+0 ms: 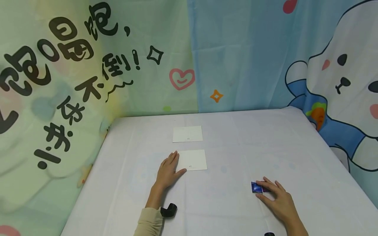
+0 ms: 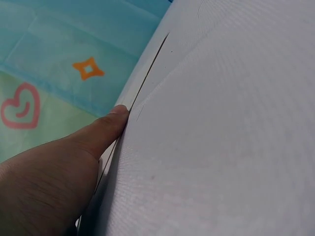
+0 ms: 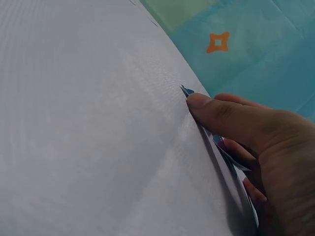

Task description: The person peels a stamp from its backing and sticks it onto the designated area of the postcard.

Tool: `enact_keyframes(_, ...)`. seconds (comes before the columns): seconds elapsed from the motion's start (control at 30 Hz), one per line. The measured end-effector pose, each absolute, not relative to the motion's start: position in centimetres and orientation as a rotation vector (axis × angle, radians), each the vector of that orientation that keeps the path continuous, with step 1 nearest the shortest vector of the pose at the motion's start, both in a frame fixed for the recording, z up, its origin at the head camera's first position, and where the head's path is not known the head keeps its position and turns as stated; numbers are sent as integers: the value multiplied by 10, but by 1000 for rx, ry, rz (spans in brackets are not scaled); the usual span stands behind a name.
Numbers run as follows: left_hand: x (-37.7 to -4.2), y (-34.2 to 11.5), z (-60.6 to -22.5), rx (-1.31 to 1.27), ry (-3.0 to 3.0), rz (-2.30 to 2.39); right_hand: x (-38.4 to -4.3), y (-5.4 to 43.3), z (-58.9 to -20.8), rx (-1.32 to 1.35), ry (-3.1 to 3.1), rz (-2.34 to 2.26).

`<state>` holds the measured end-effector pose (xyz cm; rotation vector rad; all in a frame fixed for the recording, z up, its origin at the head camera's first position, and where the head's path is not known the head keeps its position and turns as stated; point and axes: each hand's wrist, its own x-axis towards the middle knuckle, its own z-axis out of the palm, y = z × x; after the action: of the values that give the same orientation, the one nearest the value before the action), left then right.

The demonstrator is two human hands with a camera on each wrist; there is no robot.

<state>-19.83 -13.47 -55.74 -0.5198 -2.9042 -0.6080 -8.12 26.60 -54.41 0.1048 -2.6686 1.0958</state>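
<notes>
Two white rectangular cards lie one behind the other on the white-covered table. My left hand (image 1: 168, 172) touches the left side of the nearer card (image 1: 193, 160), its fingers extended along the edge and its thumb at the lower edge. The farther card (image 1: 187, 134) lies beyond the fingertips, apart from them. At the right, my right hand (image 1: 279, 200) pinches a small flat blue and purple piece (image 1: 256, 187) between thumb and fingers, low over the cloth. Its right part is hidden by the fingers; in the right wrist view only slivers of it show.
White cloth (image 1: 224, 137) covers the table. A printed curtain (image 1: 236, 59) hangs behind its far edge and along the left side, and a large cartoon figure is on the right. A black device (image 1: 169, 210) is strapped at my left wrist.
</notes>
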Motion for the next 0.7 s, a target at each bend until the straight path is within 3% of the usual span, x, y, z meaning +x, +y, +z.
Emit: enact_keyframes(0.7,-196,-132,-555,-515,-2891,-638,-78,262,-541,99,-2637,1121)
